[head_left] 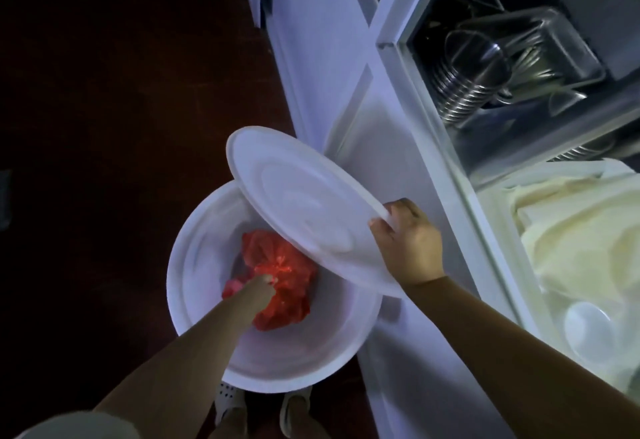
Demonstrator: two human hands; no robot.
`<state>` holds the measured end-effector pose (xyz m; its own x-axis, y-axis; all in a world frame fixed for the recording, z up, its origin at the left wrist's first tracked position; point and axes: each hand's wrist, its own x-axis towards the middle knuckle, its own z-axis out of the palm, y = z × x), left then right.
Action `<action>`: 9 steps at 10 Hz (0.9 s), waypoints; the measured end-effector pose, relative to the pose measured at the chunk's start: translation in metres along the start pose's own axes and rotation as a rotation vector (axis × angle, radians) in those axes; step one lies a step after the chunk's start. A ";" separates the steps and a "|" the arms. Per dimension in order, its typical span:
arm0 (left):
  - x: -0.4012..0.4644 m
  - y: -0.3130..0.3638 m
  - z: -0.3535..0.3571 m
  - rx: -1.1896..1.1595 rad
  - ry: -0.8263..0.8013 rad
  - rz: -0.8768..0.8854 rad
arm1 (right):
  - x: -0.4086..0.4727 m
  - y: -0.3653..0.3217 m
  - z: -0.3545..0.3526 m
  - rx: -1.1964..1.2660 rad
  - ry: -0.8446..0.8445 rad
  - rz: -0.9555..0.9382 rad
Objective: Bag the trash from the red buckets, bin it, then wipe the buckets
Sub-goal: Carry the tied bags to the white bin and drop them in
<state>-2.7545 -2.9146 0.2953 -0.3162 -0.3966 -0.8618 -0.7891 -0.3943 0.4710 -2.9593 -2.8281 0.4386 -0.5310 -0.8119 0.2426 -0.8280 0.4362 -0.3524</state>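
A large white bin (194,265) stands on the dark floor in front of my feet. Inside it lies a red plastic trash bag (287,286), tied at the top. My left hand (259,288) reaches down into the bin and touches the bag's knot; whether the fingers still grip it cannot be told. My right hand (408,241) grips the rim of the bin's round white lid (304,206), holding it tilted above the bin's right side. No red bucket is in view.
A white cabinet frame (349,99) runs along the bin's right. Behind it are stacked steel bowls (474,78) and a clear container (540,43). A tub with pale cloth (571,230) and a white bowl (588,331) sits at the right. Dark floor lies to the left.
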 end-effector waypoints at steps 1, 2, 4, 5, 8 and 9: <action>-0.013 -0.011 -0.008 -0.022 0.072 0.130 | -0.004 -0.005 0.004 0.001 -0.004 -0.012; -0.035 -0.004 -0.028 0.043 0.147 0.207 | -0.006 -0.013 0.000 -0.002 -0.017 0.009; -0.099 0.023 -0.085 0.094 0.378 0.461 | -0.008 -0.045 -0.018 -0.037 -0.037 -0.103; -0.137 0.034 -0.109 0.172 0.671 0.651 | -0.014 -0.061 -0.024 -0.049 -0.066 -0.200; -0.161 -0.002 -0.125 0.794 0.616 0.915 | -0.084 -0.088 0.004 -0.097 -0.189 -0.375; -0.151 -0.035 -0.113 0.932 0.497 1.025 | -0.115 -0.094 0.017 -0.108 -0.235 -0.390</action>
<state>-2.6200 -2.9347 0.4303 -0.8769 -0.4806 0.0087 -0.4442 0.8171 0.3676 -2.8170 -2.7824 0.4281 -0.1319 -0.9836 0.1229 -0.9782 0.1092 -0.1766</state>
